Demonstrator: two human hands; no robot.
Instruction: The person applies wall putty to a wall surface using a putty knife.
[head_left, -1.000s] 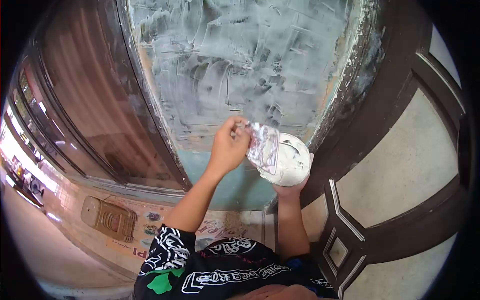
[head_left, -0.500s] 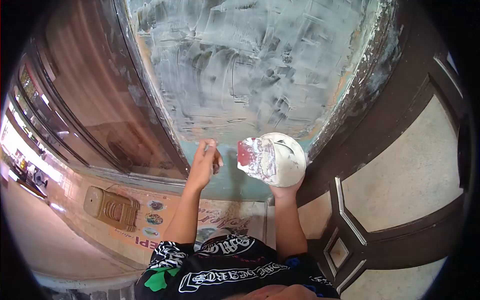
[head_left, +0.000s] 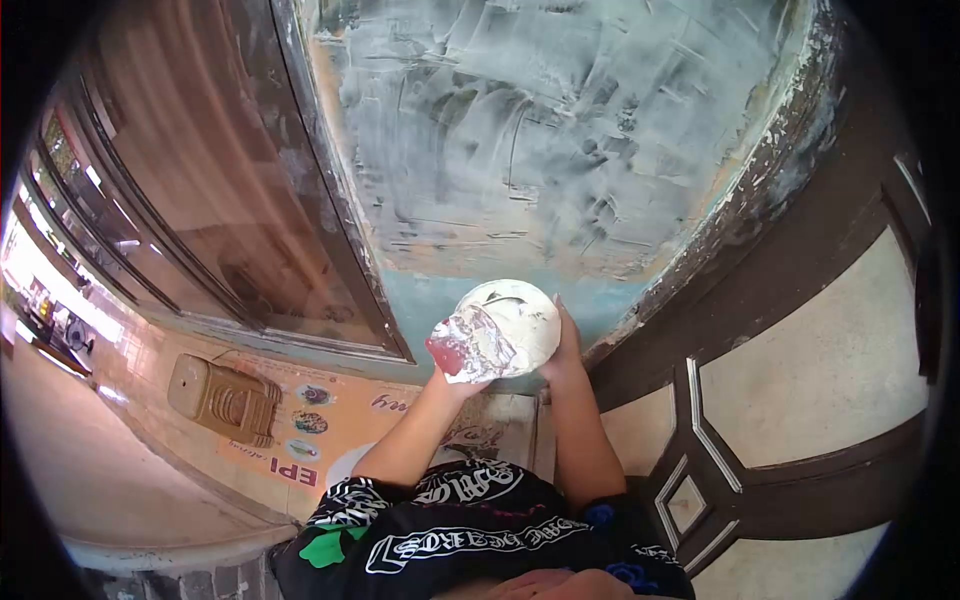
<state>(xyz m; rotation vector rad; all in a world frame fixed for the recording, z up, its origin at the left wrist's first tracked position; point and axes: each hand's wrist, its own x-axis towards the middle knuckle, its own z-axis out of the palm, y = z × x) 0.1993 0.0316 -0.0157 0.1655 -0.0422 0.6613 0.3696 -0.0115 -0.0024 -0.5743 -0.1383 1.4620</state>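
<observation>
In front of my chest is a round white dish (head_left: 525,320), its top smeared with white paste and marked by dark streaks. A flat red scraper (head_left: 447,352), thickly coated with paste, lies over the dish's left side and sticks out past the rim. My right hand (head_left: 566,345) grips the dish from the right, with fingers up along its edge. My left hand (head_left: 460,384) is under the scraper and the dish's lower left side; its fingers are hidden, so its hold cannot be made out. Beyond stands a wall panel (head_left: 540,150) with streaky grey-white coating.
Left of the panel is a brown-framed glass window (head_left: 210,180); to the right is a dark door (head_left: 800,400) with pale insets. On the floor, a brown plastic stool (head_left: 225,400) lies by an orange printed banner (head_left: 300,420).
My left hand has come from beside the dish to beneath the scraper and the dish's left side. The dish has moved left and slightly down, held by my right hand.
</observation>
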